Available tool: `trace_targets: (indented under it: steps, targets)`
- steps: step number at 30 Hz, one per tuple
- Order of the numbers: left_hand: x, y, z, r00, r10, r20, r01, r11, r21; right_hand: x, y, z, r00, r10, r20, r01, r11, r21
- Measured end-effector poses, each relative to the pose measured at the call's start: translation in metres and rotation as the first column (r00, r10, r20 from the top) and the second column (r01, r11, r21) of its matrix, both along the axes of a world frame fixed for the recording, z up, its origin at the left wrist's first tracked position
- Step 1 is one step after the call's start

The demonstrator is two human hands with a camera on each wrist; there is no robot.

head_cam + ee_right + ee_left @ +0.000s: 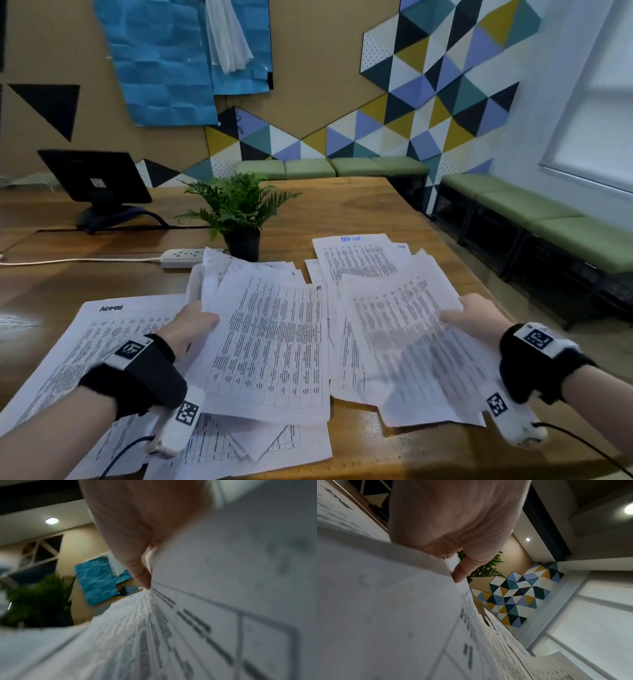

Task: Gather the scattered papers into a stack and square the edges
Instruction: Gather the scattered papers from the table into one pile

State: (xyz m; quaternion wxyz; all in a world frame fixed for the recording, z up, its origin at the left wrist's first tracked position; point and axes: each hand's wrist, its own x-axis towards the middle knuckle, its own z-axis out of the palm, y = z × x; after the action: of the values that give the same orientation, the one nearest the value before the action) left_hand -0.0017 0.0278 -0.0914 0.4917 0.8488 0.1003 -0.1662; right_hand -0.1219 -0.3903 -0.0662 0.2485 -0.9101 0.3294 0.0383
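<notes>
White printed sheets lie scattered over the wooden table (376, 205). My left hand (191, 325) grips the left edge of a loose bundle of sheets (270, 342), raised off the table; the thumb (462, 572) presses on top of the sheets (385, 615). My right hand (476, 317) grips the right edge of another bundle of sheets (407, 342), thumb (140, 573) on top of the sheets (223, 601). More sheets lie flat at the left (85, 339), under the left bundle (274, 445), and at the far side (359, 257). The fingers under both bundles are hidden.
A potted fern (236, 212) stands just beyond the papers. A white power strip (181, 257) with its cable lies left of it, and a black monitor (96, 178) stands at the far left. Green benches (548, 212) line the walls right of the table edge.
</notes>
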Motion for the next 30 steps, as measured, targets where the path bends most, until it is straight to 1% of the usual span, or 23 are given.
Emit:
trace_targets:
  steps: [1,2,3,5,9,11,12,13,14,15,16,19,22,24,27,28,30]
  targets:
    - [0.001,0.000,-0.001,1.000,-0.002,0.001,0.002,1.000,0.001,0.001,0.003,-0.003,0.996,-0.051,0.071,0.037,0.981,0.188]
    - [0.005,0.000,-0.005,1.000,0.003,0.004,-0.003,1.000,-0.003,0.003,0.005,-0.007,0.988,-0.115,0.101,0.074,0.937,0.340]
    - [0.001,-0.003,-0.001,1.000,-0.006,-0.008,0.006,1.000,0.003,0.005,0.010,-0.007,0.982,-0.160,0.098,0.103,0.897,0.429]
    - [-0.005,-0.011,0.004,1.000,-0.028,0.000,0.028,1.000,0.005,0.011,0.020,-0.011,0.977,-0.204,0.068,0.145,0.860,0.489]
    - [-0.017,-0.026,0.006,0.997,-0.075,-0.011,0.075,0.997,0.004,0.030,0.030,-0.022,0.975,-0.216,0.054,0.158,0.845,0.512]
    - [-0.016,-0.024,0.002,0.997,-0.071,-0.010,0.071,0.997,0.018,0.036,0.031,-0.026,0.981,-0.194,-0.007,0.177,0.878,0.445]
    - [-0.016,-0.022,0.002,0.998,-0.066,-0.013,0.067,0.997,0.023,0.036,0.033,-0.025,0.986,-0.147,-0.075,0.164,0.930,0.328]
    - [-0.015,-0.021,0.002,0.998,-0.069,-0.014,0.069,0.997,0.029,0.036,0.031,-0.023,0.986,-0.105,-0.129,0.127,0.976,0.176]
    - [-0.015,-0.018,0.004,0.998,-0.068,-0.011,0.068,0.997,0.042,0.038,0.028,-0.023,0.983,-0.078,-0.167,0.087,0.995,0.044]
    - [-0.014,-0.014,0.004,0.998,-0.061,-0.009,0.061,0.997,0.054,0.038,0.026,-0.020,0.983,-0.046,-0.178,0.040,0.998,-0.038]
    - [-0.014,-0.011,0.005,0.999,-0.048,-0.006,0.048,0.997,0.053,0.040,0.023,-0.018,0.980,-0.017,-0.197,0.008,0.999,-0.049]
    - [-0.013,-0.001,0.005,0.999,-0.026,-0.026,0.028,0.998,0.056,0.051,0.008,-0.020,0.976,0.054,-0.212,-0.043,0.998,0.056]
    - [-0.013,0.001,0.007,0.998,-0.040,-0.041,0.042,0.998,0.049,0.056,0.007,-0.022,0.979,0.064,-0.192,-0.046,0.994,0.098]
    - [-0.013,0.000,0.007,0.998,-0.048,-0.032,0.050,0.998,0.046,0.057,0.010,-0.023,0.985,0.062,-0.162,-0.050,0.996,0.080]
    - [-0.014,-0.003,0.008,0.999,-0.048,-0.008,0.049,0.998,0.038,0.057,0.014,-0.024,0.991,0.089,-0.097,-0.091,0.996,-0.010]
    - [-0.016,-0.004,0.008,0.999,-0.047,-0.005,0.047,0.998,0.038,0.057,0.016,-0.024,0.992,0.100,-0.072,-0.101,0.995,-0.016]
    - [-0.018,-0.003,0.009,0.999,-0.053,0.004,0.053,0.997,0.052,0.055,0.019,-0.025,0.993,0.115,0.024,-0.117,0.991,0.064]
